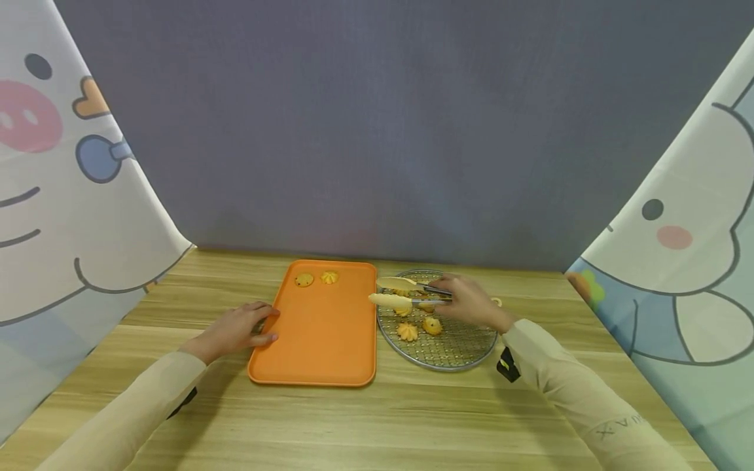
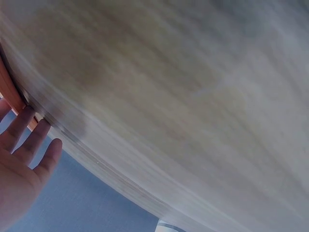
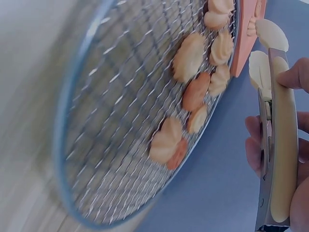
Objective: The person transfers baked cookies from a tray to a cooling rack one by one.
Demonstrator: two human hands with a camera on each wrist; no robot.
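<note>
My right hand (image 1: 469,302) grips a pair of tongs (image 3: 277,140) with cream-coloured tips, fingers and thumb around its metal arms. The tong tips are apart, over the left part of a round wire rack (image 1: 459,353), and reach toward the tray's right edge. Several cookies lie on the rack, among them a star-shaped cookie (image 1: 407,331) and a rounder one (image 1: 432,325). At the left edge of an orange tray (image 1: 318,340), my left hand (image 1: 235,330) rests its fingertips and thumb on the rim. In the tray's far left corner lie a round cookie (image 1: 304,280) and a star-shaped cookie (image 1: 329,277).
Tray and rack stand side by side on a wooden table (image 1: 412,425). A grey cloth wall (image 1: 377,131) rises behind the table. Cartoon-printed curtains (image 1: 76,216) hang at both sides.
</note>
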